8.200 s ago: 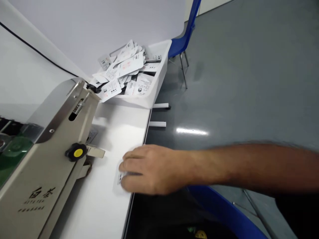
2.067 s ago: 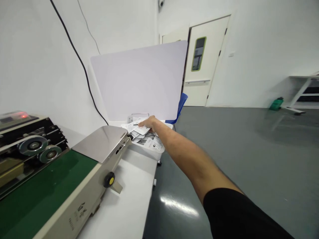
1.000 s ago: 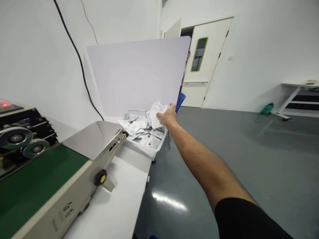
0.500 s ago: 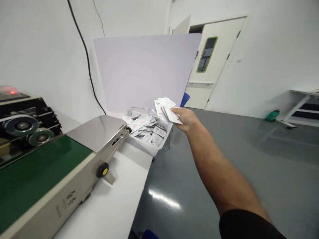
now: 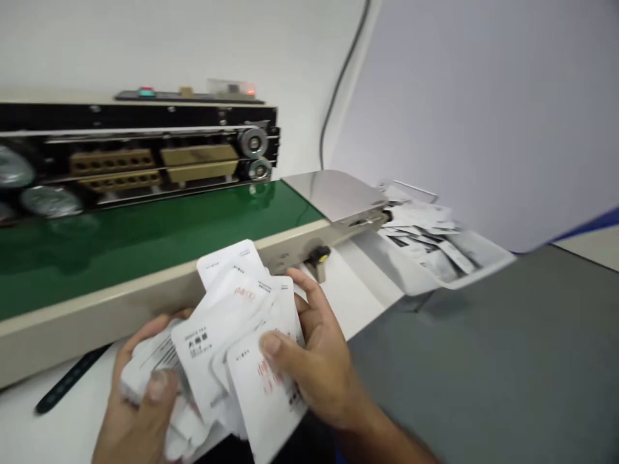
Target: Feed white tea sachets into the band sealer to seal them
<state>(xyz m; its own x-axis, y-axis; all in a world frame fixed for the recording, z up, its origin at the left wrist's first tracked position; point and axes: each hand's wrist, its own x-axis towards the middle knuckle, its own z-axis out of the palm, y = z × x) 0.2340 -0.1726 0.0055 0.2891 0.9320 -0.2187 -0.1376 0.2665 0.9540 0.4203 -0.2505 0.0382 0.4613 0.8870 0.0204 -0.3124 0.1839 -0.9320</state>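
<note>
Several white printed sachets lie fanned and overlapping between my two hands, close to me and in front of the machine's near side. My left hand grips a bunch of them from the left, thumb on top. On the right, my right hand is closed on the rest, its thumb pressing the front sachet with red print. Both hands' lower fingers are partly hidden behind the stack. More sachets sit heaped in a white tray at the far end of the machine.
A band sealing machine with a green conveyor belt runs along the left, with metal rollers above. Its steel end plate meets the tray. A black strap lies on the white table. A pale panel stands behind.
My view has turned left toward the machine. My right hand has come back from beside the tray with its sachets, and my left hand now shows, also holding sachets.
</note>
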